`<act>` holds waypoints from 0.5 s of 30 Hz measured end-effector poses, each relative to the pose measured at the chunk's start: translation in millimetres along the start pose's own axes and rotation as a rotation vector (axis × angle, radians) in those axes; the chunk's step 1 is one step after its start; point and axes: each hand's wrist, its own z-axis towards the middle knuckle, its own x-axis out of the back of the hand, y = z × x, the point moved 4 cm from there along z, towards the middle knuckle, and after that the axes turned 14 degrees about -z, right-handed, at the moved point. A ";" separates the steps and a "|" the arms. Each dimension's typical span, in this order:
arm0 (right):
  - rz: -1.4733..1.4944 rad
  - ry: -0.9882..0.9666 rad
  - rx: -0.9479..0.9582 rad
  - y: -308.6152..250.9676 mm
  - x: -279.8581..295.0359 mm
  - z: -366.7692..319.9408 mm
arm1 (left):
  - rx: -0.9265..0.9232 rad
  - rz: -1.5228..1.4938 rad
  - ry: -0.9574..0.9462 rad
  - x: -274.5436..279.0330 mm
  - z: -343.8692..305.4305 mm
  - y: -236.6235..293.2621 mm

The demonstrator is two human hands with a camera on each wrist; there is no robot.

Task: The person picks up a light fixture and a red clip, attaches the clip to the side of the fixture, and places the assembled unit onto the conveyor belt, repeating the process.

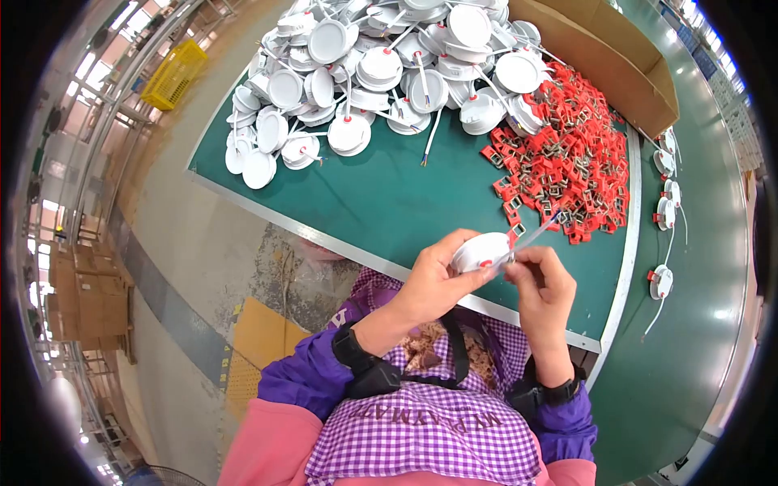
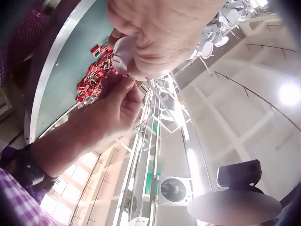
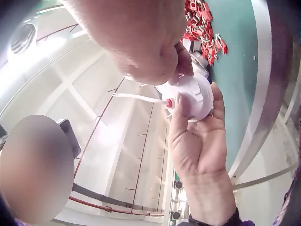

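Note:
A white round downlight (image 1: 478, 253) with a red cable grommet (image 3: 170, 102) is in my left hand (image 1: 433, 283), thumb across its back and fingers around its rim. Its white cable (image 3: 141, 98) sticks out freely. My right hand (image 1: 547, 287) has its thumb and curled forefinger at the rim, pinching a small metallic part (image 1: 510, 258). Those fingertips are largely hidden in the right wrist view. In the left wrist view, both hands meet at the downlight (image 2: 123, 54). Beyond them on the green table (image 1: 365, 202) lies a heap of red clips (image 1: 567, 154) with metal springs.
Many white downlights (image 1: 332, 40) are piled at the back of the table, their cables loose. A cardboard box (image 1: 616, 49) stands behind the clips. On the right, a green conveyor surface (image 1: 697, 340) carries several downlights (image 1: 661, 282) with red clips. The table has a metal edge (image 1: 324, 240).

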 end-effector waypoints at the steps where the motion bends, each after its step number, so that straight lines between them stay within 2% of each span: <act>1: 0.175 -0.092 -0.110 6.7 -3.1 -4.2 | -0.004 -0.001 -0.001 0.7 -2.3 -0.5; 2: 0.173 -0.092 -0.110 4.9 -1.5 -6.8 | -0.013 -0.013 -0.027 0.5 -5.8 -2.3; 4: 0.553 -0.185 -0.390 7.1 -3.4 -13.7 | -0.021 -0.028 -0.054 1.0 -9.6 -4.0; 5: 0.564 -0.316 -0.419 9.4 -2.4 -16.3 | 0.015 -0.032 -0.070 1.0 -11.2 -5.8; 10: 0.456 -0.321 -0.394 10.6 1.3 -15.6 | 0.080 -0.076 -0.097 0.9 -12.0 -10.6; 12: 0.409 -0.329 -0.386 11.1 -2.1 -18.2 | 0.160 -0.093 -0.082 1.8 -12.2 -9.5; 14: 0.373 -0.248 -0.294 12.3 -7.2 -18.7 | 0.159 -0.076 -0.072 4.8 -10.9 -9.0; 15: 0.450 -0.318 -0.327 19.3 -8.4 -17.1 | 0.160 -0.060 -0.061 6.5 -10.9 -8.7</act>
